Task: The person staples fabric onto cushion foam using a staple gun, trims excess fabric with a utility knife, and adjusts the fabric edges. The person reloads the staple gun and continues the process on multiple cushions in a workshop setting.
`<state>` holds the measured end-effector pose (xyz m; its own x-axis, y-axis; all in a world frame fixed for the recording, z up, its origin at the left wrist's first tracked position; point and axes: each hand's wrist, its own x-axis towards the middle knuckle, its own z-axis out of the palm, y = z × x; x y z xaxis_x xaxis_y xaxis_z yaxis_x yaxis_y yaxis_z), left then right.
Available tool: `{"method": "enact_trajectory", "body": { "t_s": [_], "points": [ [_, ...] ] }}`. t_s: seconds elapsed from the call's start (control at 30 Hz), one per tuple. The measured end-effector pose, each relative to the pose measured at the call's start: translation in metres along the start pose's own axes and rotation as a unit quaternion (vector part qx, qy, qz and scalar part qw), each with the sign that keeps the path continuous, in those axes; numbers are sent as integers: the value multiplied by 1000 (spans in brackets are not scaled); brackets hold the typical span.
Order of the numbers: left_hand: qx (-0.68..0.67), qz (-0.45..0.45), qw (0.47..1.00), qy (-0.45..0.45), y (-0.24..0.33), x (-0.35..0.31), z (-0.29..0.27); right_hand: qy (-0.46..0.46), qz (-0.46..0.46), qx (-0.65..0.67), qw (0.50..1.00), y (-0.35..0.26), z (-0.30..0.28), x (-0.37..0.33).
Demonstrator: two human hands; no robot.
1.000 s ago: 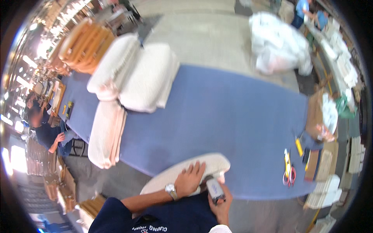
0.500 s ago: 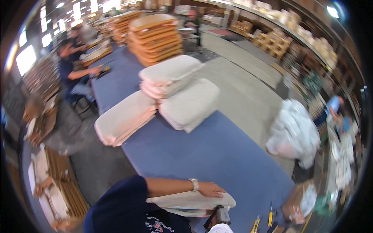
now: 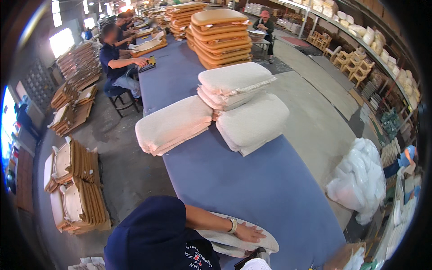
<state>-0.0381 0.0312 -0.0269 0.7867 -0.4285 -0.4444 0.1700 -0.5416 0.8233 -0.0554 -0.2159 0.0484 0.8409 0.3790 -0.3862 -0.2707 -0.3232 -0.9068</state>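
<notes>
My left hand point(image 3: 250, 232), with a watch at the wrist, lies flat on a cream fabric-covered pad point(image 3: 265, 240) at the table's near edge, fingers spread. At the bottom edge, a white covering like a glove shows on my right hand point(image 3: 256, 265), mostly cut off by the frame. It is closed on a dark and grey hand tool point(image 3: 249, 259) that looks like a staple gun, held against the pad's near side. Farther up the blue-grey table point(image 3: 234, 180) sit three stacks of similar cream pads: a left stack point(image 3: 175, 123), a right stack point(image 3: 253, 120) and a back stack point(image 3: 236, 83).
Tan upholstered pads point(image 3: 220, 42) are piled high on the far table. A co-worker point(image 3: 117, 63) sits at its left side near a yellow-black tool point(image 3: 147, 64). Stacked brown panels point(image 3: 78, 193) stand on the left floor. A large clear plastic bag point(image 3: 359, 177) is at right.
The view has shifted, so the stacks appear farther right. My left hand stays on the pad, its fingers now more spread. The tool is lower in view, at the pad's near side.
</notes>
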Motion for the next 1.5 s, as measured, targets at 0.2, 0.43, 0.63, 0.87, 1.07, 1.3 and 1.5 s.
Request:
{"method": "enact_trajectory", "body": {
  "t_s": [0.2, 0.43, 0.63, 0.87, 1.07, 1.3, 1.5],
  "points": [
    [73, -28, 996, 31, 37, -27, 8, 15, -61, 0, 998, 22, 2, -3],
    [76, -28, 990, 116, 9, -7, 48, 1, -92, -39, 995, 21, 9, 7],
    [134, -83, 978, 134, 55, -32, 28, 67, -115, -31, 991, 42, 0, 2],
    [135, -61, 969, 199, 45, -43, 34, 108, -156, -143, 971, 27, 3, -13],
    [182, -25, 966, 180, 45, -34, 26, 132, -139, -23, 981, 29, 9, -17],
    [178, -37, 966, 181, 44, -39, 22, 84, -116, -68, 987, 17, 8, -17],
    [174, -50, 970, 159, 49, -38, 20, 73, -116, -43, 990, 17, 11, -11]
  ]
}}
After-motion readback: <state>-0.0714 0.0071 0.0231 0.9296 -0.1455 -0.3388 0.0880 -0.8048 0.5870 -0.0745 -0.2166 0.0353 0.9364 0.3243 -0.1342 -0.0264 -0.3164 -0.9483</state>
